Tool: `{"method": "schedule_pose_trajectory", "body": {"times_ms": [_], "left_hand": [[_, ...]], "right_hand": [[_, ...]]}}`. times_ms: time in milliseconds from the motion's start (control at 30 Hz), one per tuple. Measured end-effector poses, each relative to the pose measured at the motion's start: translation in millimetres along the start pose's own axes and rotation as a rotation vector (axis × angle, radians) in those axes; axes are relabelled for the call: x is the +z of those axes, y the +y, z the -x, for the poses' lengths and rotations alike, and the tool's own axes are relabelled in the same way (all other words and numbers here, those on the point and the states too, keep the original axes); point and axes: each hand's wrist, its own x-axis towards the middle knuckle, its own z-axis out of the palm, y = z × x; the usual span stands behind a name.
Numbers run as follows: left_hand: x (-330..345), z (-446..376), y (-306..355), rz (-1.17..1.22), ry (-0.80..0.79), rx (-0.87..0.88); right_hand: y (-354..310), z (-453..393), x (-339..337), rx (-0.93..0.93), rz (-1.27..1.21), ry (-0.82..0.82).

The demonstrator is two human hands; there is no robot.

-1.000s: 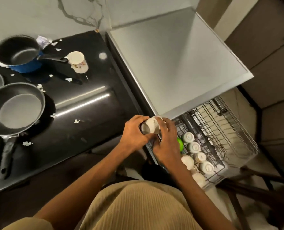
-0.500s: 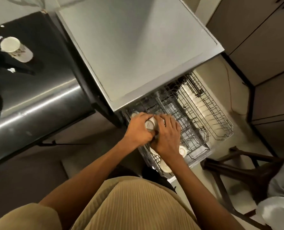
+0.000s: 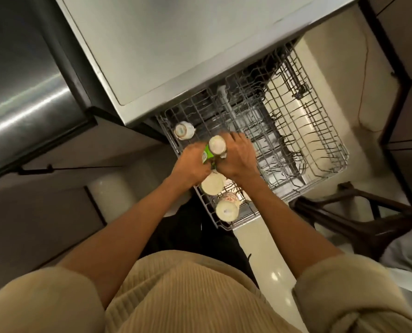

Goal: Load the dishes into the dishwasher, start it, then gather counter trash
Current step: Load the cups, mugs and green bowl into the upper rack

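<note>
Cups line the left edge of the pulled-out dishwasher rack (image 3: 320, 150), and your two hands meet over that row. Your left hand (image 3: 191, 164) has its fingers curled around a green cup (image 3: 207, 153), which lies tilted between your hands with its printed side up. Your right hand (image 3: 238, 156) sits just beside it, fingers bent down over a white cup (image 3: 217, 144) that stands base-up against your knuckles; from this angle you cannot tell whether those fingers truly grip it or only rest against it.

Further back in the same row, near the rack's far left corner, a small white cup (image 3: 183, 131) sits upside down, apart from your hands. Closer to you, two more cups stand inverted in the row: a plain cream cup (image 3: 213, 183) partly under your wrists, and a patterned cup (image 3: 227, 207) with red markings near the rack's front corner. The two are just beside each other.

The rest of the rack, to the right, shows bare wire tines. The grey dishwasher top (image 3: 188, 44) juts out above the rack, and the dark shiny counter (image 3: 24, 92) lies to your left. A dark wooden chair (image 3: 359, 217) stands on the pale floor to your right, near the rack's front edge.
</note>
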Motion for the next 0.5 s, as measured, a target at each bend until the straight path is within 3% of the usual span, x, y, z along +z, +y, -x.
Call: {"method": "schedule_pose_trajectory", "body": {"times_ms": [233,400,500], "left_hand": [[28,-3,-61,-0.434,-0.164,-0.107],[38,0,-77,-0.504,-0.212,-0.073],[40,0,-76,-0.521,-0.227,-0.076]], "right_hand": [[18,-62,15,0.139,-0.077,-0.109],[31,-91,34,0.115,-0.115,-0.089],[36,-110,43,0.149,-0.077,-0.176]]}}
